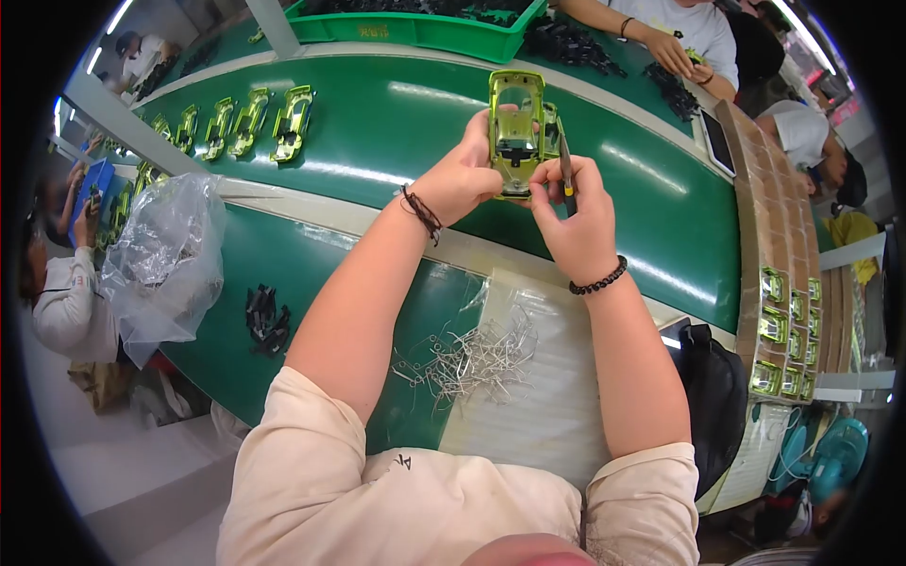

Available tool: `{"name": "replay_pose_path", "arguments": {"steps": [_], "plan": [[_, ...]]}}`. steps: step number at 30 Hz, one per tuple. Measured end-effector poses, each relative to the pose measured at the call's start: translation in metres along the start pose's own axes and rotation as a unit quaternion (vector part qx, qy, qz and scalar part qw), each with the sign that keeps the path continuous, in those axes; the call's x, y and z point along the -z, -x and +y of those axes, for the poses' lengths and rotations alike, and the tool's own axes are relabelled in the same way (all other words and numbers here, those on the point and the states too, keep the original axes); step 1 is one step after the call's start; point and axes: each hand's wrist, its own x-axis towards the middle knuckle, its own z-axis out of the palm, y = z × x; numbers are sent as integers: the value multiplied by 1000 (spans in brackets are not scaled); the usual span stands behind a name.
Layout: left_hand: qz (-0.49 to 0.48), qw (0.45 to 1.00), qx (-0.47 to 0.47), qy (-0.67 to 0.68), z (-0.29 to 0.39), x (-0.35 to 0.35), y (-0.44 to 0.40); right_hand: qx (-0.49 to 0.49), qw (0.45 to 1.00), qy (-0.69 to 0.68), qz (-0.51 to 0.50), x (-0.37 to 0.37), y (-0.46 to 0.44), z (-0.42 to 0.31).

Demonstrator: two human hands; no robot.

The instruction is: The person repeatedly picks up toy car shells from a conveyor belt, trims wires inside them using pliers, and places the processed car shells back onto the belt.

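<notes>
Above the green conveyor belt, my left hand [467, 174] is closed around the left side of a yellow-green toy car shell [516, 104]. My right hand [578, 203] is at the shell's lower right, its fingers closed on a slim tool [568, 179] with a black and yellow handle, whose metal end points up along the shell. Thumb and forefinger of that hand are close to the shell's lower edge; anything pinched between them is too small to make out. Below my hands, a pile of thin metal wire pieces [472, 363] lies on the bench.
More green shells [293, 123] stand on the belt at left. A clear plastic bag [165, 259] and black parts [267, 321] lie on the left bench. A green tray [406, 33] is at the back. Compartmented boxes [755, 217] hold shells at right. Other people sit around.
</notes>
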Motion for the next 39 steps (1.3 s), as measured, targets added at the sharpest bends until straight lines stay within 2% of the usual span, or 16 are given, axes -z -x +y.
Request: {"name": "replay_pose_path", "arguments": {"steps": [17,20,23,26,30,34,37,39], "plan": [[-9,999,0,47,-1,0,-3,36,999,10,-14,-1,0,0],[-14,1000,-7,7,-2,1,-3,48,997,47,-36,-1,2,3],[-2,995,-38,-91,-8,3,-9,64,995,61,-48,-1,2,0],[10,995,-12,-95,-17,6,-12,110,987,102,-56,-3,3,5],[19,991,15,-132,-10,3,-10,106,985,131,-26,-8,6,9],[15,994,33,-105,-6,-9,-7,50,985,164,3,-16,9,8],[15,991,-14,-132,-11,-8,-8,17,988,148,35,-16,10,5],[3,985,-25,-172,-13,-5,-9,-52,991,107,66,-16,8,1]]}}
